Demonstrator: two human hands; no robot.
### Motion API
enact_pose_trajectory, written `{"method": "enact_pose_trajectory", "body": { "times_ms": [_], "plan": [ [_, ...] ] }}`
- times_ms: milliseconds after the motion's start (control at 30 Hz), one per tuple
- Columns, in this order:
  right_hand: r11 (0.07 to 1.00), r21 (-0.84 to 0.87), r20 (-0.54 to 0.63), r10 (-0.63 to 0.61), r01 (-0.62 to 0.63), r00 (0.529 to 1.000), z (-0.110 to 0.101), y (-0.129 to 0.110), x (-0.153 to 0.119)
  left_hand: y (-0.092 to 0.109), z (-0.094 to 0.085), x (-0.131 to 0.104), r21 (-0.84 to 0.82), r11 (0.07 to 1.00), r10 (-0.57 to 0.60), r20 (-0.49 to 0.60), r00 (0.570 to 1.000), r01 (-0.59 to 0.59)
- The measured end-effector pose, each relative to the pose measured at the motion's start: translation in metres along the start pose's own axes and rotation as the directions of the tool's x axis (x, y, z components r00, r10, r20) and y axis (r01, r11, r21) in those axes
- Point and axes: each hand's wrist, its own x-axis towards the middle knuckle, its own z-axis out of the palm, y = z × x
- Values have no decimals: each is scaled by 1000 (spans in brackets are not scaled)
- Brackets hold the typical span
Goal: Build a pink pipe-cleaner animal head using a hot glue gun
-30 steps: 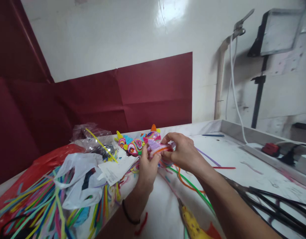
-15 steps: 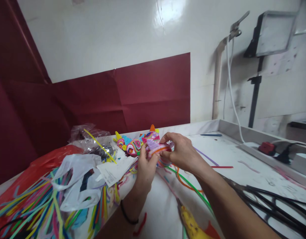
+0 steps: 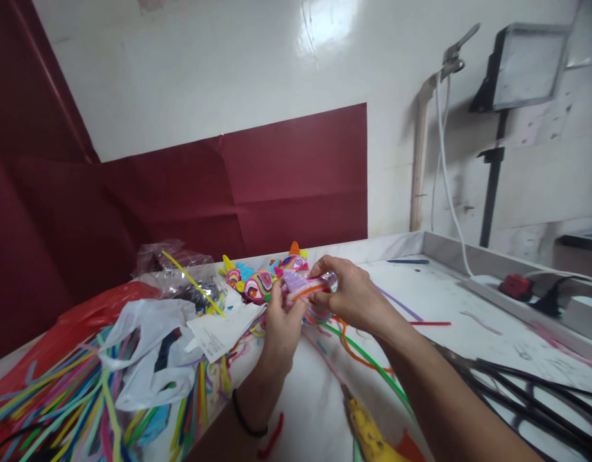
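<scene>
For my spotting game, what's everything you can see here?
rimmed table: one, white, lower half
shiny wall: one, white, background
creased paper backdrop: one, dark red, left and centre
striped fuzzy craft piece: one, lilac, pink, orange, centre
patterned fuzzy ornaments: at least two, multicoloured, behind the piece
long fuzzy stems: many, mixed colours, mostly left
thin plastic bags: three, red, white, clear, left
printed paper: at least one, white, left of centre
handheld tool: one, mostly yellow, bottom
looped handles: several, black, lower right
slim stick: one, blue, back right
power strip: one, white, right
panel lamp: one, black-framed, upper right
thin wristband: one, black, left arm
left hand: one, bare, holding the piece
right hand: one, bare, holding the piece
</scene>
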Motion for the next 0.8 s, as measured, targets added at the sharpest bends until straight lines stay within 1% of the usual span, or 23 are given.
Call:
{"method": "enact_pose_trajectory", "body": {
  "times_ms": [167, 267, 333, 433, 533, 600, 667, 700, 733, 767, 800],
  "plan": [
    [1000, 1, -21, 10, -10, 1000, 3, 2, 0, 0, -1, -1, 59, 998, 33, -7, 999, -33],
    [998, -33, -64, -57, 55, 996, 7, 4, 0, -2, -2, 1, 84, 995, 54, -8, 999, -53],
    [993, -64, -84, -99, 94, 992, 9, 5, 0, -3, -2, 2, 72, 997, 36, 6, 999, -36],
    [992, -77, -90, -109, 102, 990, 10, 6, 0, -1, -1, 1, 3, 1000, -17, 51, 999, 17],
    [992, -6, -109, -128, 128, 986, 4, 4, 0, 5, 0, -2, -55, 997, -55, 75, 996, 59],
    [976, 77, -197, -186, 204, 963, -2, 3, -1, 9, 1, -3, -66, 990, -117, 68, 991, 122],
    [947, 126, -341, -239, 296, 909, -11, 2, -2, 13, 0, -4, -90, 973, -207, 49, 977, 211],
    [940, 131, -403, -241, 316, 883, -15, 2, -2, 15, -1, -4, -119, 961, -246, 40, 969, 249],
    [939, 131, -447, -229, 316, 865, -19, 3, -2, 17, -2, -4, -160, 949, -270, 36, 962, 273],
    [944, 137, -472, -204, 300, 858, -23, 4, -2, 19, -2, -3, -206, 937, -282, 35, 959, 283],
    [951, 150, -475, -172, 272, 863, -26, 6, -2, 21, -3, -3, -250, 926, -281, 42, 959, 283]
  ]
}}
